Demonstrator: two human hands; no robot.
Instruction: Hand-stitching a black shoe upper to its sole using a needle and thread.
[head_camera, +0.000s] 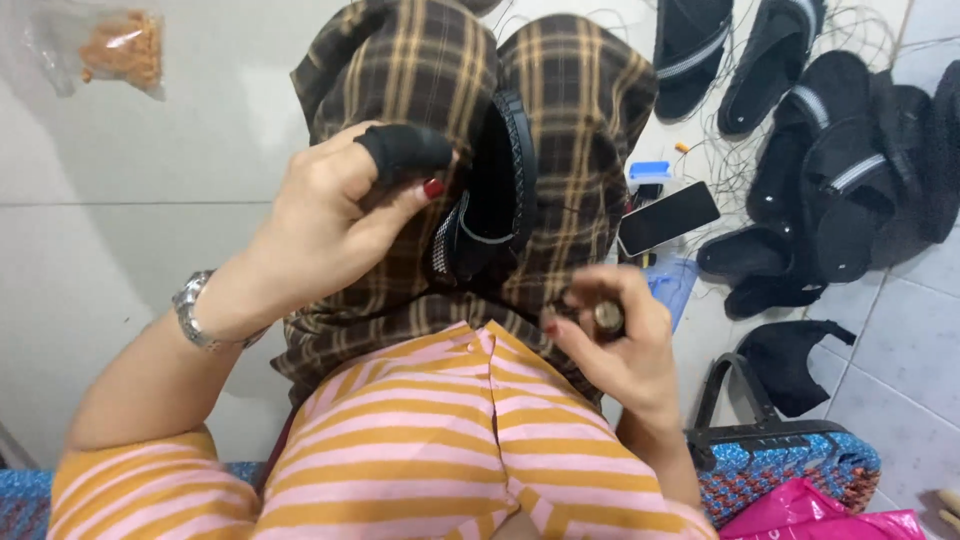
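Bright even light, slight edge distortion.

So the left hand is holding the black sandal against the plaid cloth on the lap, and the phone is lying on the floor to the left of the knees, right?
Not quite. The head view shows the phone on the floor to the right of the knees, near the pile of black sandals. The rest holds: the left hand holds the black sandal against the plaid cloth on the lap.

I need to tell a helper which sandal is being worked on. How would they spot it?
Start at the brown plaid cloth over the knees. The black sandal stands between them, by the left hand, apart from the sandals on the floor tiles.
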